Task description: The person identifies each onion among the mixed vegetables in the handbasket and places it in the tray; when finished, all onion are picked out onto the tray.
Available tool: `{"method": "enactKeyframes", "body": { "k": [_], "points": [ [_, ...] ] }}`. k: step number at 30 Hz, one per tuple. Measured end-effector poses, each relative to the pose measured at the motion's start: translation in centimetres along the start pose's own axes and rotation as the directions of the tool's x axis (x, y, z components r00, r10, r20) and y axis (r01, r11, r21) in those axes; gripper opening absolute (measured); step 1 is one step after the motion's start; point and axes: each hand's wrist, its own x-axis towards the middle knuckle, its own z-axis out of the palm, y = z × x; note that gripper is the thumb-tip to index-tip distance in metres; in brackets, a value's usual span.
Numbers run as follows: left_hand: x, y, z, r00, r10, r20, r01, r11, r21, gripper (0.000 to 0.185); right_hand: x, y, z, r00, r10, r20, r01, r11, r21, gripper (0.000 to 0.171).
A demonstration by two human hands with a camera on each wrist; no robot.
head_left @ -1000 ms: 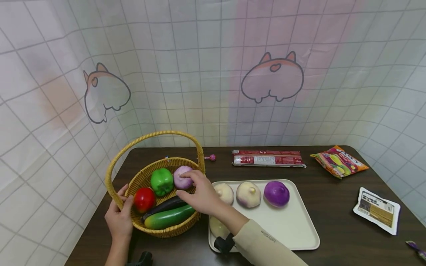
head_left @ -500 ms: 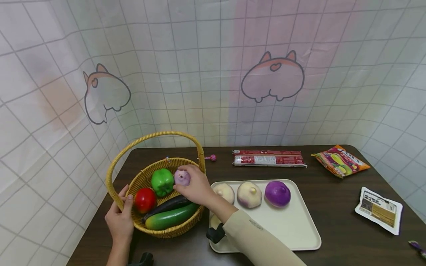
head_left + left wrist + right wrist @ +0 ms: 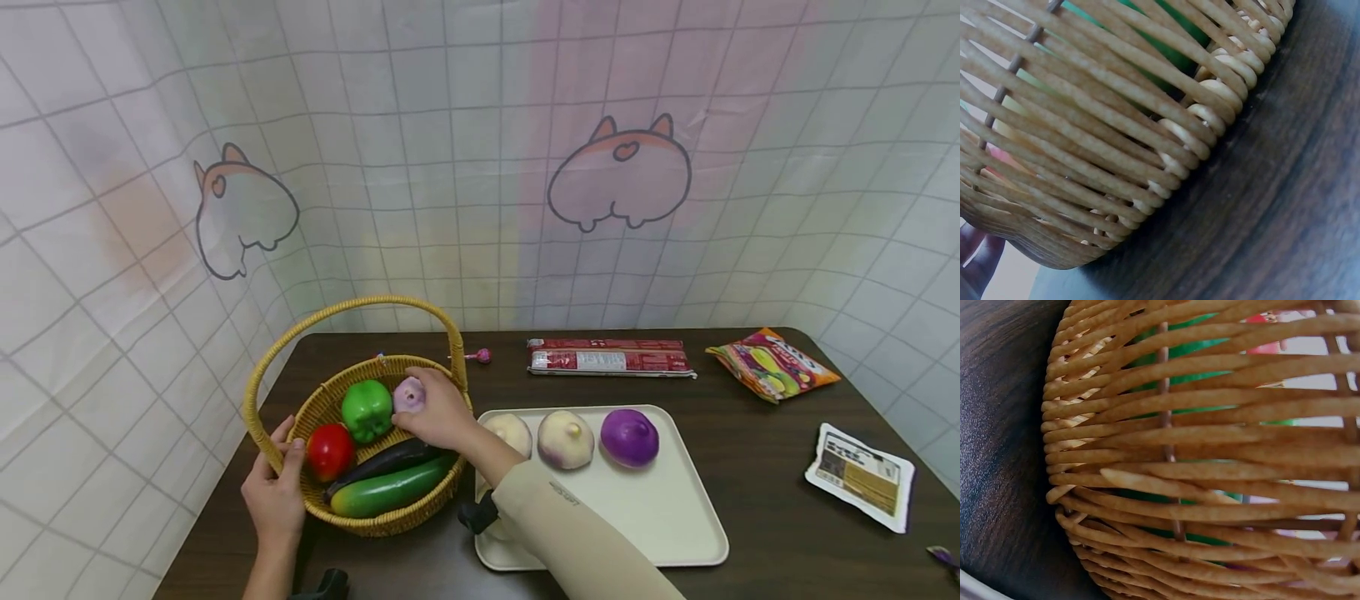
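A yellow wicker basket with a tall arched handle stands at the left of the table. My left hand grips its left side where the handle meets the rim, thumb on the inner side. Inside lie a red tomato, a green bell pepper, a dark eggplant and a green cucumber-like vegetable. At the back right of the basket, my right hand holds a pale purple onion, fingers behind it and thumb in front. Both wrist views show mostly the woven wall.
Right of the basket, a white tray bears whitish bulbs and a dark purple onion. Behind are a lollipop and long red packets. A colourful candy bag and a white pouch lie at the right.
My right hand has moved from open above the pale purple onion to closing its fingers round it, and the onion has turned. The left hand keeps its grip on the basket.
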Motion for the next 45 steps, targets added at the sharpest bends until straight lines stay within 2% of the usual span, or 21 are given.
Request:
{"method": "enactKeyframes", "body": {
  "k": [7, 17, 24, 31, 38, 45],
  "points": [
    [0.1, 0.0, 0.1, 1.0, 0.0, -0.003, 0.0, 1.0, 0.017, 0.017, 0.4, 0.1, 0.4, 1.0, 0.015, -0.018, -0.017, 0.997, -0.075, 0.073],
    [-0.1, 0.1, 0.0, 1.0, -0.007, -0.002, 0.007, 1.0, 0.015, 0.015, 0.3, 0.1, 0.6, 0.997, 0.08, 0.021, -0.079, 0.995, -0.061, 0.064],
    [0.0, 0.0, -0.1, 1.0, -0.009, 0.007, 0.008, 1.0, 0.019, 0.014, 0.2, 0.1, 0.8, 0.996, 0.077, 0.048, -0.069, 0.985, -0.161, 0.071],
    [0.1, -0.1, -0.1, 1.0, -0.019, 0.008, 0.018, 0.999, 0.041, 0.014, 0.3, 0.1, 0.9, 0.996, 0.085, 0.026, -0.082, 0.992, -0.099, 0.073],
    [0.0, 0.0, -0.1, 1.0, -0.017, 0.009, 0.017, 1.0, 0.015, 0.014, 0.2, 0.3, 1.0, 0.997, 0.058, 0.051, -0.05, 0.989, -0.142, 0.074],
    [-0.1, 0.1, -0.1, 1.0, 0.001, 0.0, -0.001, 1.0, 0.012, 0.015, 0.0, 0.3, 1.0, 0.999, 0.035, 0.019, -0.033, 0.994, -0.101, 0.077]
  ]
}}
